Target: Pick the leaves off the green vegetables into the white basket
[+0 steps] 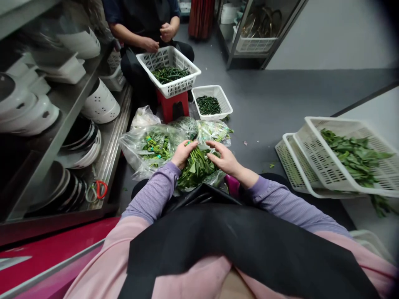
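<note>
Red stool [166, 106] beyond plastic bags [132, 143], left fingers [190, 146] apparently around stems [195, 158], right fingers [217, 146] spread

Floor [255, 120] open rightward to stacked baskets [327, 162] — bagged greens [154, 146] block front, shelf [111, 144] left.

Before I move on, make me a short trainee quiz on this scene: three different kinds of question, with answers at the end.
1. Multiple choice: what does the basket in front of the co-worker stand on?
A) a metal shelf
B) a red stool
C) a stack of plates

2. True or false: the leafy greens at the far right lie in a black pan.

3. Short answer: what lies between the wearer's left hand and right hand?

Key:
1. B
2. False; they lie in a white plastic basket.
3. Green-stemmed, leafy vegetables.
</note>
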The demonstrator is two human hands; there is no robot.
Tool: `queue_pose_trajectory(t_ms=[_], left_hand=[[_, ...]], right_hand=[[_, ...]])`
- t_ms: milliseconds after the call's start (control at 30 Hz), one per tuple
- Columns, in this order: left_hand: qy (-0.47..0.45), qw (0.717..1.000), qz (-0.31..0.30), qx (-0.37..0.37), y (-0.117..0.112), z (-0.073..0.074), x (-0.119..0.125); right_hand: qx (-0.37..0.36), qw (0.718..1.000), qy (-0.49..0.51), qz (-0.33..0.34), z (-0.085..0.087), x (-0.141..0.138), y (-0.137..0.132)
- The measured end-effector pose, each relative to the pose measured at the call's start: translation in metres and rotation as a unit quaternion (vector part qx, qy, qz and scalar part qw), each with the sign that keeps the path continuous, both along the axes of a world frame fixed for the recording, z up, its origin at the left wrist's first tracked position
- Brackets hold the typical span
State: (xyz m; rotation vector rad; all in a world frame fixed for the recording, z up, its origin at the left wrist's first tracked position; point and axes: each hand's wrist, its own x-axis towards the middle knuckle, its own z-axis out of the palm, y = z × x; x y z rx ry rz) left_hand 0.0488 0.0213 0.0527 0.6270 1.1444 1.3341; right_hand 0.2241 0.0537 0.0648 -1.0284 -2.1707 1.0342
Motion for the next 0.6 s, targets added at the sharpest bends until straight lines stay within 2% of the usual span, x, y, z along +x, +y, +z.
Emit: queue_pose_trajectory(t_ms=[100,200,267,400,600], left_hand=[[0.091,0.993,0.078,0.020,0.002,-0.001,0.006],[0.195,0.971,0.134,0.024,0.005,-0.003,0.007],[0.212,0.963,0.164,0.017,0.007,-0.005,0.005],[0.173,0.964,0.200,0.018,0.007,-0.007,0.004],[0.174,0.953,0.242,0.049,-0.004,0.007,0.012]], right_hand=[[-0.124,0.992,0.032,0.007,-0.004,-0.023,-0.004],[-0.275,0.956,0.080,0.062,-0.017,-0.044,-0.010],[-0.326,0.937,0.108,0.059,-0.026,-0.051,-0.015],[-0.344,0.926,0.157,0.012,-0.036,-0.053,-0.022],[-0.358,0.902,0.233,0.056,-0.040,-0.058,-0.037]])
